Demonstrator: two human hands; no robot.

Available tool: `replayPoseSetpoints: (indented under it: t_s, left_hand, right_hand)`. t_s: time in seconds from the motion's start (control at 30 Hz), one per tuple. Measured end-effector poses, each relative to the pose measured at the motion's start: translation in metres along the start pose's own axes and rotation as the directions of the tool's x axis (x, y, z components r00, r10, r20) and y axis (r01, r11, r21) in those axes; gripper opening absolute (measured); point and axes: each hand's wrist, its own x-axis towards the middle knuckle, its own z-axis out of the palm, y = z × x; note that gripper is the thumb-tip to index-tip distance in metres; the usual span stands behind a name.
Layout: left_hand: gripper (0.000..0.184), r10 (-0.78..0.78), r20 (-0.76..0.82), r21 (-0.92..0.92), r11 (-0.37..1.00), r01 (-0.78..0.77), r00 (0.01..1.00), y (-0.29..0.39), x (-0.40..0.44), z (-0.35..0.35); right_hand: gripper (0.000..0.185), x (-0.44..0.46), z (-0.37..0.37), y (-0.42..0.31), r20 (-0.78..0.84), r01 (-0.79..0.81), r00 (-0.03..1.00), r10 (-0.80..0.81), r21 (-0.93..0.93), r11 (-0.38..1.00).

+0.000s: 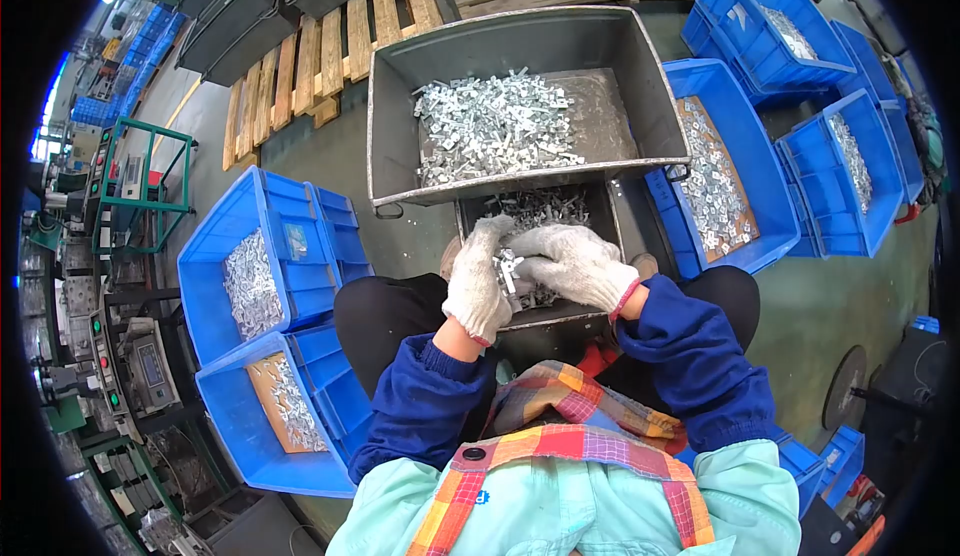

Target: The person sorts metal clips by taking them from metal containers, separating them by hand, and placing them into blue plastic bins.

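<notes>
Small metal pieces [509, 272] lie gathered between the two gloved hands, just above the lower metal bin [553, 323] in front of the person's lap. The left hand [480, 278] cups them, its fingers curled in around the handful; the right hand [575, 264] bends over from the other side, but whether its fingers clamp a piece or merely rest against the pile cannot be told.

Each piece looks light and stiff, probably a stamped part that would not bend under a normal grip. The bright faces may be slick and the edges sharp, so the knitted gloves should help. A single piece is likely best pinched across its flat sides, a handful best carried in a cupped palm, since loose ones could slip out.

No table carries the work. The lower bin holds darker-looking metal parts [555, 206], and beyond it an upper metal bin [510, 44] contains a broad heap of silvery pieces [495, 126], piled toward its left side. Blue crates [290, 196] with similar metal contents stand on both sides on the grey-green floor [405, 246]. A wooden pallet [331, 51] lies farther off, and workshop machinery lines the left edge.
</notes>
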Motion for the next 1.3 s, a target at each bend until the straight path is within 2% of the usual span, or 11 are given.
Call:
replayPoseSetpoints:
  t_s: [0.07,0.27,0.37,0.5,0.57,0.63,0.73,1.03,1.13,1.23,1.3]
  left_hand:
    - [0.039,-0.055,0.002,-0.020,0.998,0.055,0.999,0.001,0.001,0.000]
    - [0.045,-0.080,-0.063,-0.044,0.996,0.077,0.995,0.010,-0.006,0.011]
    - [0.047,-0.190,0.226,-0.062,0.976,0.209,0.955,0.013,-0.004,-0.006]
    - [0.042,-0.179,0.161,-0.001,0.983,0.181,0.971,0.014,-0.011,0.010]
    - [0.038,-0.148,0.119,0.107,0.985,0.135,0.982,0.017,-0.019,0.018]
    - [0.035,-0.150,0.215,0.074,0.988,0.137,0.965,0.011,-0.013,0.007]
    - [0.034,-0.171,0.265,0.112,0.983,0.146,0.949,0.013,-0.013,0.013]
    - [0.032,-0.185,0.216,0.149,0.977,0.155,0.959,0.005,-0.011,0.009]
    - [0.030,-0.193,0.299,0.099,0.980,0.171,0.935,0.014,-0.016,0.011]
    - [0.028,-0.192,0.319,0.130,0.979,0.158,0.928,0.017,-0.017,0.012]
    - [0.028,-0.199,0.238,0.224,0.964,0.145,0.951,0.014,-0.014,0.010]
  right_hand:
    - [0.035,0.001,-0.001,0.001,-0.005,0.013,1.000,-0.014,-0.047,0.999]
    - [0.029,-0.004,-0.014,-0.021,-0.089,-0.034,0.994,0.055,0.223,0.974]
    - [0.028,-0.004,-0.020,-0.028,-0.169,-0.035,0.983,0.075,0.228,0.973]
    - [0.030,-0.002,-0.018,-0.012,-0.287,-0.134,0.932,0.220,0.292,0.947]
    - [0.032,-0.002,-0.023,-0.014,-0.262,-0.164,0.922,0.285,0.402,0.901]
    - [0.029,-0.002,-0.024,-0.012,-0.199,-0.206,0.910,0.365,0.547,0.811]
    - [0.025,-0.005,-0.026,-0.020,-0.027,-0.305,0.862,0.506,0.769,0.561]
    - [0.019,-0.004,-0.023,-0.009,0.126,-0.354,0.884,0.450,0.809,0.469]
    - [0.019,-0.003,-0.022,-0.013,0.136,-0.261,0.910,0.391,0.922,0.287]
    - [0.019,-0.004,-0.023,-0.013,0.086,-0.225,0.936,0.342,0.893,0.391]
    - [0.022,-0.003,-0.031,-0.020,-0.007,-0.289,0.932,0.364,0.592,0.752]
